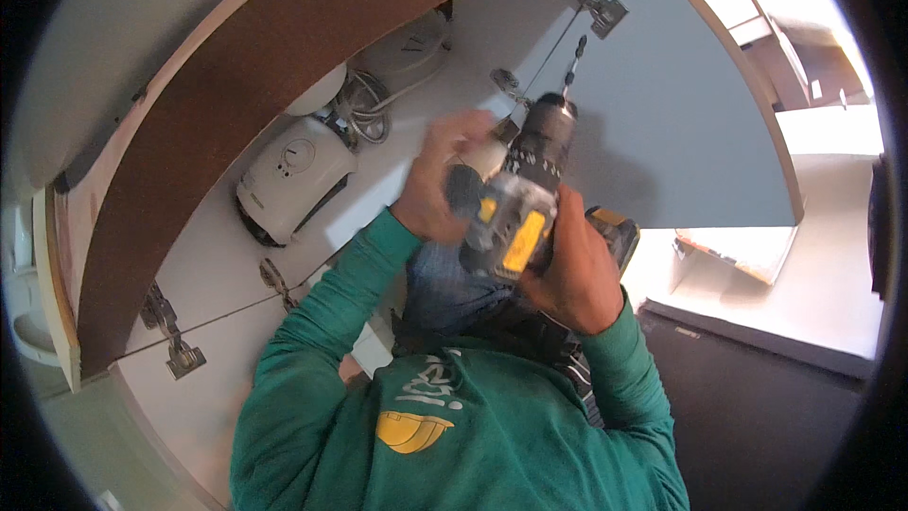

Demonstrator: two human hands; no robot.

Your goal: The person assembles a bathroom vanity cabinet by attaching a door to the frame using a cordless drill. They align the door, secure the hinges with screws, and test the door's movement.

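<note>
My right hand is wrapped round the grip of a black, grey and yellow cordless drill. A thin bit sticks out of its chuck and points up and slightly right, past a metal cabinet hinge. Close against the drill's left side is my left hand, raised and smeared by motion. A dark round part shows by its palm; whether the hand grips it cannot be made out. Behind the drill, a large grey-blue cabinet door stands opened out on its hinges.
A brown cabinet edge bends across the upper left. Inside stand a white appliance with a dial and a coiled cable. More hinges sit lower left. A white shelf unit and a dark surface lie to the right.
</note>
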